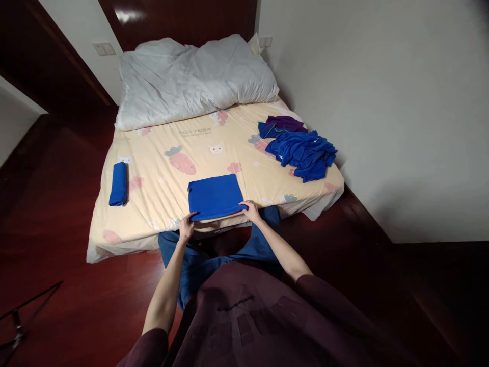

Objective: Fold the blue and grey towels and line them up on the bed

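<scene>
"Blue folded cloth [216, 196]: quantity, place?"

"One, at the bed's [148, 148] front edge."

"Remaining stock, left to right?"

"Blue roll [119, 184], one, by the bed's left edge; blue-and-purple heap [301, 150], one, by its right."

"Surroundings?"

"White quilt [198, 84], one, bunched across the bed's head."

"Hands?"

"Two, arms stretched toward the bed: left hand [187, 227] pinching the cloth's near left corner, right hand [251, 211] pinching its near right corner."

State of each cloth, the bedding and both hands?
Blue rectangular cloth: folded flat
Narrow blue cloth bundle: rolled or folded compactly
Blue and purple cloth heap: crumpled
Pale grey puffy quilt: rumpled
Patterned yellow bedsheet: spread, wrinkled
Left hand: holding rectangular cloth's corner
Right hand: holding another corner
</scene>
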The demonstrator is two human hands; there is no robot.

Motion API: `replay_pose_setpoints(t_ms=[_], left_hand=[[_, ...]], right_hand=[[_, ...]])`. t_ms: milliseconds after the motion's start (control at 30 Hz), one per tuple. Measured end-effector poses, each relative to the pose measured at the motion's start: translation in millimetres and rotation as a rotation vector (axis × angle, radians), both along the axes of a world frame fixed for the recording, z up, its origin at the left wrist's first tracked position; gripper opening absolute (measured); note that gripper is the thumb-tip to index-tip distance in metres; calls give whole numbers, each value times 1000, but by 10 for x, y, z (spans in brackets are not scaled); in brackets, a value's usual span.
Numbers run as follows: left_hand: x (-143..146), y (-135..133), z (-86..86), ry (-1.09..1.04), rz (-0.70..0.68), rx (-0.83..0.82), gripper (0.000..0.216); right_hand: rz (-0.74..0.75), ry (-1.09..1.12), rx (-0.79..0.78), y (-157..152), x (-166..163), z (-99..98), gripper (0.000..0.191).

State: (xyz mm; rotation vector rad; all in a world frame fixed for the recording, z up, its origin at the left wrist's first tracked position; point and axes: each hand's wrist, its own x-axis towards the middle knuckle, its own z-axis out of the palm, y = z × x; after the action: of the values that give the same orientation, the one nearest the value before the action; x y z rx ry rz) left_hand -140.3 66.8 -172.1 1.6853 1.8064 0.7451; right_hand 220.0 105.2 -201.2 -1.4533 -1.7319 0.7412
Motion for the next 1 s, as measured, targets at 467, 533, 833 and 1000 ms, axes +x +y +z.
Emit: replay_pose_setpoints(t_ms=[467, 533, 833, 1000], left_hand=[[-53, 117, 32, -104, 208, -47, 37], [-58, 130, 32, -96, 221, -80, 36], [-74, 162, 8, -52, 236, -117, 31], [-40, 185, -1, -17, 262, -129, 33]], right_hand=[[-123, 90, -125, 155, 2, -58, 41], [-119, 93, -129, 172, -4, -54, 43], [-143, 36, -135, 194, 3, -6, 45], [-182, 12, -157, 225, -20, 26, 39]])
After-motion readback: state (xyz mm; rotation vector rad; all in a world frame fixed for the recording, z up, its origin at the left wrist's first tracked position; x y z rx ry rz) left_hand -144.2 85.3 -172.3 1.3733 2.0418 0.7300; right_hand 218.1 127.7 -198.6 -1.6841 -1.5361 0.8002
